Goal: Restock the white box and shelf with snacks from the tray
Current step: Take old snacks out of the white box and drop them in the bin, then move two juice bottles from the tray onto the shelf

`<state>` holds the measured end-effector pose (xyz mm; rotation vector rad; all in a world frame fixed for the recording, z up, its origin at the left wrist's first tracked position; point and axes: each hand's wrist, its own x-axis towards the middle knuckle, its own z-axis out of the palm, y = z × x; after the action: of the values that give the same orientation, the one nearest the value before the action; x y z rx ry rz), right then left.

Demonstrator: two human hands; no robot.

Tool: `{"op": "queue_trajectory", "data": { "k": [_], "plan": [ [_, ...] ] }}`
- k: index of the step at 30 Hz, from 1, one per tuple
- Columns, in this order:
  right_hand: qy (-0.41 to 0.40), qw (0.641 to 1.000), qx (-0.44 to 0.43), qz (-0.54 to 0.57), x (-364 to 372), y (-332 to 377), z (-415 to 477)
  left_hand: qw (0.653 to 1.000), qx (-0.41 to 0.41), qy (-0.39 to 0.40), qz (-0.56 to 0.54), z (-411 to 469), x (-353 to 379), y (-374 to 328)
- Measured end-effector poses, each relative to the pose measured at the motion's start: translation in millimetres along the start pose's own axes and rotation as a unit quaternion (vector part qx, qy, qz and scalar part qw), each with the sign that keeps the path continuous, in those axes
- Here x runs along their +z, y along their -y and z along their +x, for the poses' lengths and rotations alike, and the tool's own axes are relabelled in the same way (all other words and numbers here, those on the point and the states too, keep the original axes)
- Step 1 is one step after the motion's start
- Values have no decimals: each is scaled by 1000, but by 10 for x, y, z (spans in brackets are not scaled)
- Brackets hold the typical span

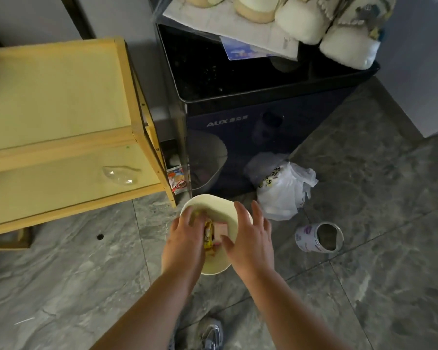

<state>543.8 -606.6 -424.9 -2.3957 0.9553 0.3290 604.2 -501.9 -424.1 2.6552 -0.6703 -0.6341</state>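
Now: white box [213, 198] on floor, both hands over it.
L hand [185, 238] on snack packet [208, 236], grip unclear; R hand [250, 238] fingers spread, empty.

The box [208, 198] is sitting on the floor [86, 274] with snacks [210, 236] lying in it. The shelf [61, 122] is standing to its left, an appliance [263, 109] behind it, and a bag [283, 195] and a tipped can [319, 237] are lying to its right.

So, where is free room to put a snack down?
The shelf top is bare; the lower board is free left of the clear wrapper. Crowded around the tray: left hand, right hand, bag, can.
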Motion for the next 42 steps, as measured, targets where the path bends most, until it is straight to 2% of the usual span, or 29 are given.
{"op": "queue_trajectory", "data": {
  "k": [4, 9, 16, 21, 25, 33, 42],
  "plan": [
    [11, 999, -36, -22, -123, 168, -143, 999, -33, -19, 4, -151, -331, 76],
    [37, 996, -66, -39, -284, 478, -393, 994, -67, -84, -15, -461, -809, 319],
    [29, 988, -137, -66, -507, 1239, -781, 982, -103, -160, -16, -961, -1559, 719],
    [-37, 976, -199, -85, -711, 1845, -1110, 969, -61, -241, -6, -1235, -2059, 934],
    [-54, 968, -230, -86, -734, 2389, -1448, 949, -18, -314, 4, -1491, -2498, 1131],
    [-91, 940, -313, -100, -547, 3815, -2405, 932, -24, -360, 26, -2603, -3427, 2261],
    [-96, 899, -421, -75, 8, 5454, -3430, 879, -145, -446, 83, -3867, -4233, 3645]
  ]
}}
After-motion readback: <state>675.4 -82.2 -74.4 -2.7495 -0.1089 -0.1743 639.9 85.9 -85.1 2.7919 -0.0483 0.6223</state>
